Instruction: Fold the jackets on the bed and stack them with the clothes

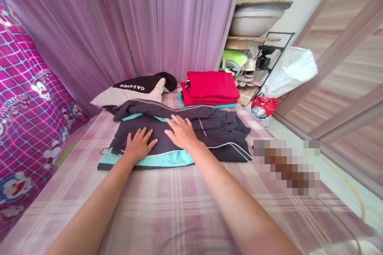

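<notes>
A dark jacket (215,135) with white piping and turquoise panels lies partly folded on the checked bed sheet (155,211). My left hand (139,143) rests flat on its left part, fingers spread. Over the middle of the jacket is my right hand (181,132), its fingers stretched out and apart; whether the whole palm touches the cloth I cannot tell. Neither hand grips anything. A sleeve runs along the jacket's far side in a loose ridge, and a turquoise strip shows along the near edge.
Behind the jacket lie a black and beige pillow (128,89) and a stack of folded red cloth (212,87). Purple curtains (179,20) hang at the back. A rack (269,55) with shoes and basins stands right, near a white plastic bag (295,69). A pixelated patch covers something at right.
</notes>
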The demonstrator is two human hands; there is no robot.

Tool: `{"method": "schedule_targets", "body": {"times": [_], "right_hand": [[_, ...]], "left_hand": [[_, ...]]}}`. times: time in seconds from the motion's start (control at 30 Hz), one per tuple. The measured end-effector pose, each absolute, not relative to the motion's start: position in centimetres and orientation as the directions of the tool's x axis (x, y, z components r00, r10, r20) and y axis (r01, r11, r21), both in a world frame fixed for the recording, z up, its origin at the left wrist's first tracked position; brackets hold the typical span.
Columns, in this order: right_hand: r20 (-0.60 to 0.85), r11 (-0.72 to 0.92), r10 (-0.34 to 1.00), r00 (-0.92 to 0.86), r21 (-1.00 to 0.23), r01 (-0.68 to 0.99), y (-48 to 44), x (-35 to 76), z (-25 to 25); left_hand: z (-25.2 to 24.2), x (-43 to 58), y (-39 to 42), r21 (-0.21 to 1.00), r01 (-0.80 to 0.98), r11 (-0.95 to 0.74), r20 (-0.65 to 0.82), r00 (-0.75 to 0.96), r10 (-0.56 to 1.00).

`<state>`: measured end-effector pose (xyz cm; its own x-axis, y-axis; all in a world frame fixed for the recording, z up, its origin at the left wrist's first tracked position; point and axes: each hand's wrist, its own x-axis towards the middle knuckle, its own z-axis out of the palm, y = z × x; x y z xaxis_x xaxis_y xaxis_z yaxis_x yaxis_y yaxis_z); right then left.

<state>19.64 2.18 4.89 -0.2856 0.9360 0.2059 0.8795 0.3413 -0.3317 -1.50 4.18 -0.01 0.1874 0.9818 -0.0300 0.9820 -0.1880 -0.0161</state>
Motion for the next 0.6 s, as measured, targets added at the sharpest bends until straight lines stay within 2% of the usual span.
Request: {"method": "schedule_targets", "body": {"times": [0.1, 0.17, 0.4, 0.6], "right_hand": [[0.013, 0.311, 0.947, -0.321, -0.298, 0.903, 2.7, 18.1, 2.5], [-0.049, 0.295, 0.945, -0.323, -0.295, 0.909, 2.5, 18.8, 1.3], [-0.124, 0.193, 0.966, -0.229, -0.246, 0.950, 0.1, 26.7, 0.9], [-0.036, 0.088, 0.995, -0.094, -0.134, 0.987, -2.7, 33.2, -1.0]], "left_hand": [[-0.1, -1.8, 4.2, -0.003, 0.982, -0.189, -0.032, 0.189, 0.981], [0.0, -2.0, 4.2, 0.017, 0.983, -0.185, -0.032, 0.186, 0.982], [-0.8, -2.4, 4.6, 0.081, 0.976, -0.200, 0.016, 0.200, 0.980], [-1.0, -2.4, 4.4, 0.069, 0.976, -0.207, 0.028, 0.206, 0.978]]}}
